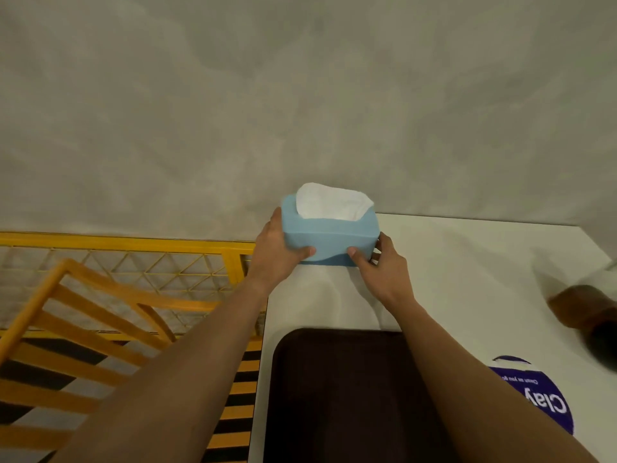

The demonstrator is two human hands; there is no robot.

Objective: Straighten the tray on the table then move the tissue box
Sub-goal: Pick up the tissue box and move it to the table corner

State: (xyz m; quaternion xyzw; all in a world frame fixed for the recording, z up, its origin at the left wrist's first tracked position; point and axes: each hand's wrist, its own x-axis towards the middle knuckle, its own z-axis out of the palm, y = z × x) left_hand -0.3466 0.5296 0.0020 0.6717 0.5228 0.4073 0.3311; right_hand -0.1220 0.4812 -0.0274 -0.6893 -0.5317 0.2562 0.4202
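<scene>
A light blue tissue box (329, 237) with a white tissue sticking out of its top sits at the far left corner of the white table (467, 262). My left hand (277, 252) grips its left end and my right hand (380, 265) grips its right end, thumbs pressed on the near side. Whether the box rests on the table or is just off it, I cannot tell. The dark brown tray (340, 396) lies flat near the table's front, its edges square to the table, partly under my right forearm.
A brown cylindrical object (587, 312) lies blurred at the table's right side. A purple and white round label or lid (541, 396) sits right of the tray. Yellow wooden chairs (83, 329) and a yellow mesh frame stand left of the table. A grey wall rises behind.
</scene>
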